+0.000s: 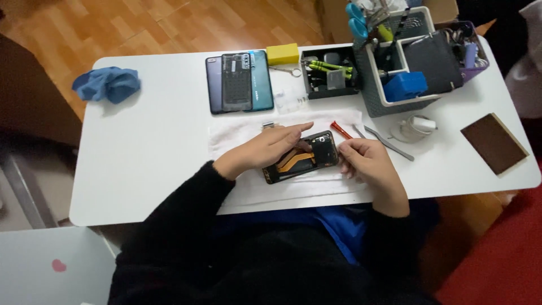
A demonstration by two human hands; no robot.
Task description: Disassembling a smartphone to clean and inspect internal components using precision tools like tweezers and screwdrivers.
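Opened black phone [302, 157] – orange flex exposed – flat on white towel [243, 138].

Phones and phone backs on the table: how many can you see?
3, maybe more. An opened phone lies on the white towel under both hands. A blue-purple phone and a teal one lie side by side behind; a clear case overlaps them.

Black long sleeves — knit, it seems — cover both arms, with blue clothing beneath.

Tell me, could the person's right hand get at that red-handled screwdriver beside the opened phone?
Probably yes. The right hand rests at the opened phone, and the red-handled screwdriver lies on the white towel just beyond its fingers, with nothing in between.
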